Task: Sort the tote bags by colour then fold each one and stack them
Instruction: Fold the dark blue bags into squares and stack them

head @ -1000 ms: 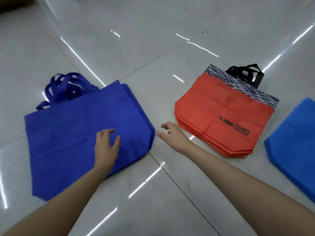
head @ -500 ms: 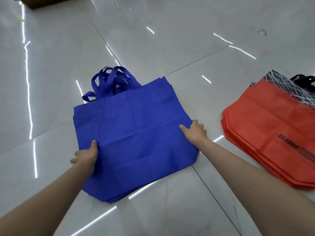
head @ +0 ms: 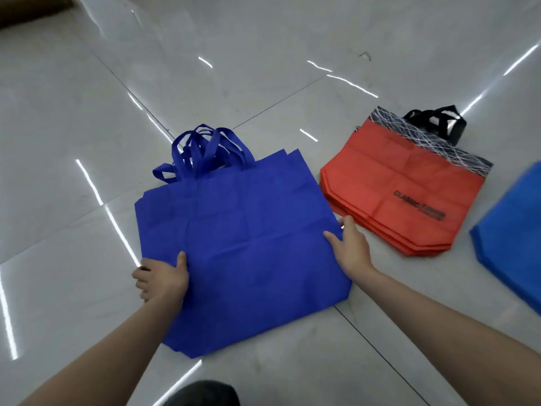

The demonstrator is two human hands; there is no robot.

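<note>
A pile of dark blue tote bags lies flat on the floor in the middle, handles bunched at its far edge. My left hand grips the pile's left edge, thumb on top and fingers curled under. My right hand holds the right edge, thumb lying on the fabric. To the right lies a pile of red tote bags with black patterned tops and black handles. A lighter blue bag pile shows at the right border, partly cut off.
The floor is glossy grey tile with dark joints and bright light streaks. A brown object sits at the far left corner. A dark rounded shape shows at the bottom edge.
Both hands went from hovering over the dark blue pile to gripping its left and right edges. The view swung left, then back right, so the red pile and lighter blue pile show again.
</note>
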